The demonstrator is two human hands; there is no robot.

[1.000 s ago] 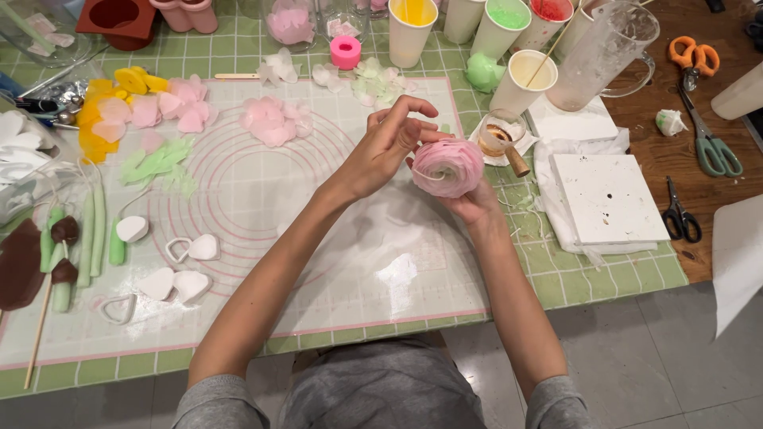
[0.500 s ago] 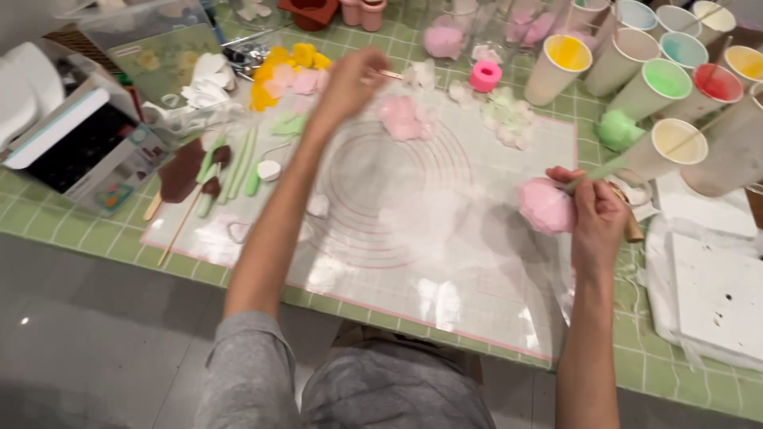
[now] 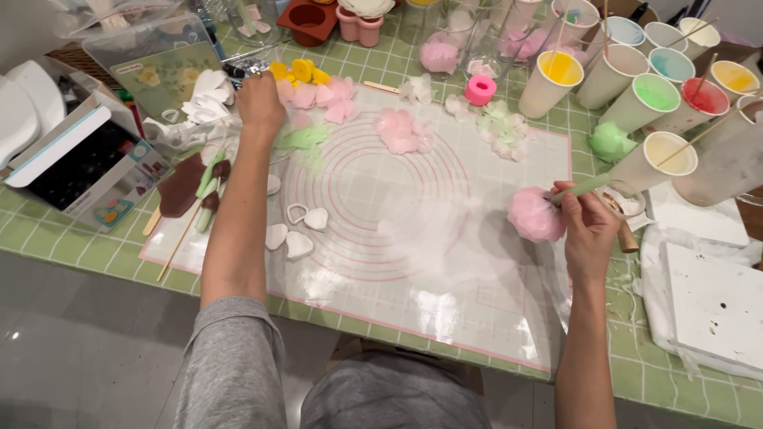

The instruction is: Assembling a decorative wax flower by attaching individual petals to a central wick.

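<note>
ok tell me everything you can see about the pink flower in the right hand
The pink flower is a rounded, ruffled bloom of soft, pale pink layered petals, matte like clay or wax. It sits on a green stem slanting up to the right. The right hand grips it beside the bloom, holding it over the right edge of the translucent mat.

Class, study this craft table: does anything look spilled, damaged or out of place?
White crumbs and flakes lie scattered on the green checked tablecloth beside the white block, near the right hand holding the pink flower on a green stem. Otherwise it is crowded, nothing tipped over.
</note>
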